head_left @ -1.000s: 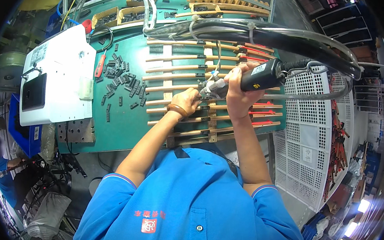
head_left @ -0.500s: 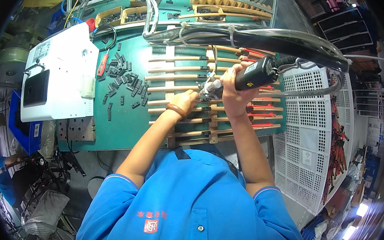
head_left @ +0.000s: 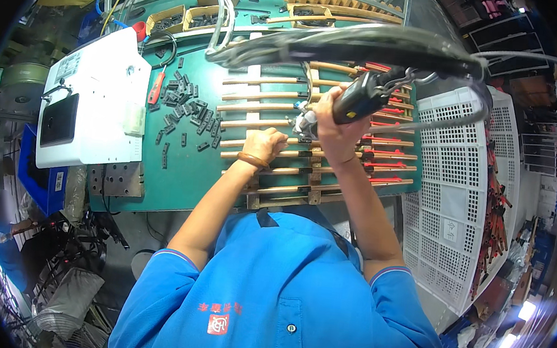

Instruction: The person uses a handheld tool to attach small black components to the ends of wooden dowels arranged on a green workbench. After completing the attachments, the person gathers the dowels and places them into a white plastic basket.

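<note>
My right hand (head_left: 339,131) is wrapped round a black powered screwdriver (head_left: 360,100) with hoses and a cable on it. Its metal nose (head_left: 306,124) points left and down at a row of copper-coloured rods (head_left: 257,109) lying side by side across a wooden rack (head_left: 253,200). Black clips sit at the middle of the rods, and red pieces (head_left: 392,165) show toward their right ends. Just left of the nose, my left hand (head_left: 264,146) has its fingers curled on one rod. Exactly what lies under the fingertips is hidden.
Loose black clips (head_left: 188,110) are piled left of the rack, near a red-handled tool (head_left: 157,88). A white machine (head_left: 92,105) stands further left. Clip boxes (head_left: 202,18) line the back. White perforated crates (head_left: 449,195) stand right; thick hoses (head_left: 362,45) hang overhead.
My left hand's fingers have drawn back from the screwdriver's nose and curled in. The screwdriver has shifted slightly left over the rods, and its hoses have swung.
</note>
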The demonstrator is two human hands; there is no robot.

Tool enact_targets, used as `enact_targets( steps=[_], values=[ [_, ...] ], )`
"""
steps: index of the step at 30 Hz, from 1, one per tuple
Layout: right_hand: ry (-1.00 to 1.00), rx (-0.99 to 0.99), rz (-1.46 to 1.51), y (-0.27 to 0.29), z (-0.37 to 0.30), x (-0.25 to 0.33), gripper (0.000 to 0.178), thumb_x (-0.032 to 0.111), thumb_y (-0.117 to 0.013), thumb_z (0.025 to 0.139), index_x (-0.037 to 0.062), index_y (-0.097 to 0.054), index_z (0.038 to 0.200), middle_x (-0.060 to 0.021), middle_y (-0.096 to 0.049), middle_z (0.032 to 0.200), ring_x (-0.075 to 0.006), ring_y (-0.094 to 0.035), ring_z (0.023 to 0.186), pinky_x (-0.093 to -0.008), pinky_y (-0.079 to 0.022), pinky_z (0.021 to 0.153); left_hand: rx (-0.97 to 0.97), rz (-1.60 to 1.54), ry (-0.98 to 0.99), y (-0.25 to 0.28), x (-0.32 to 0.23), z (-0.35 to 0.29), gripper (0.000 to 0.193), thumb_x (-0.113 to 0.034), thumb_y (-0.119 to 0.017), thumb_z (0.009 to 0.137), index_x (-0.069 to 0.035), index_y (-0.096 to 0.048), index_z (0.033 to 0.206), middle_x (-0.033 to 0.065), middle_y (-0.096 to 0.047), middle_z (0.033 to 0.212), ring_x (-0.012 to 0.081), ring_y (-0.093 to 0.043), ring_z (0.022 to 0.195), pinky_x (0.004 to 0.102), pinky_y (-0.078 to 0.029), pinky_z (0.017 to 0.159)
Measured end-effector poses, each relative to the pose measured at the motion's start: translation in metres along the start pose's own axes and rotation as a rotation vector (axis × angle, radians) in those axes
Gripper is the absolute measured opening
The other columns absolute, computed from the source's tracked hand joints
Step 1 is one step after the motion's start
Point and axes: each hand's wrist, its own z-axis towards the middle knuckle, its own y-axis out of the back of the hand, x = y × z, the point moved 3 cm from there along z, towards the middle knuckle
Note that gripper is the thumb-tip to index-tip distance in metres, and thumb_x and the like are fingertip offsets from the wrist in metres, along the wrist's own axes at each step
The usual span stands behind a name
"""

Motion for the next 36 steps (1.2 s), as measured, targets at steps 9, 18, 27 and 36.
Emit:
enact_targets(
  steps=[9, 18, 27, 36],
  values=[
    [0.098, -0.027, -0.021, 0.015, 0.057, 0.038, 0.027, -0.01, -0.05, 0.082, -0.0016, -0.042, 0.106, -0.0054, -0.054, 0.076, -0.0108, -0.055, 0.06, -0.0257, -0.049, 0.059, -0.166, -0.003, -0.07, 0.021, -0.016, 0.04, 0.026, -0.014, -0.074, 0.066, -0.011, -0.065, 0.09, 0.0047, -0.062, 0.092, 0.026, -0.06, 0.088, 0.0374, -0.051, 0.073],
    [0.093, -0.043, 0.085, 0.01, 0.055, 0.019, 0.03, -0.011, -0.05, 0.082, -0.0004, -0.041, 0.109, -0.0058, -0.054, 0.076, -0.0114, -0.055, 0.061, -0.0258, -0.049, 0.059, -0.027, -0.154, 0.139, -0.017, 0.001, 0.051, 0.02, -0.011, -0.073, 0.07, -0.012, -0.063, 0.088, 0.008, -0.06, 0.085, 0.0308, -0.061, 0.082, 0.039, -0.05, 0.071],
    [0.025, -0.049, 0.033, 0.013, 0.034, -0.012, 0.031, -0.009, -0.061, 0.075, -0.0023, -0.049, 0.103, -0.004, -0.055, 0.09, -0.0072, -0.054, 0.078, -0.0201, -0.047, 0.072, -0.004, -0.182, 0.165, -0.013, -0.001, 0.052, 0.025, -0.005, -0.073, 0.067, -0.01, -0.059, 0.088, 0.0093, -0.057, 0.088, 0.0326, -0.059, 0.085, 0.0412, -0.048, 0.072],
    [-0.003, -0.088, 0.054, 0.011, 0.03, -0.009, 0.031, -0.011, -0.06, 0.075, -0.0018, -0.05, 0.103, -0.0051, -0.056, 0.089, -0.008, -0.055, 0.076, -0.021, -0.048, 0.071, 0.064, -0.15, 0.186, -0.011, -0.004, 0.054, 0.034, -0.005, -0.072, 0.068, -0.01, -0.058, 0.098, 0.01, -0.058, 0.094, 0.0326, -0.059, 0.09, 0.0415, -0.048, 0.076]
  ],
)
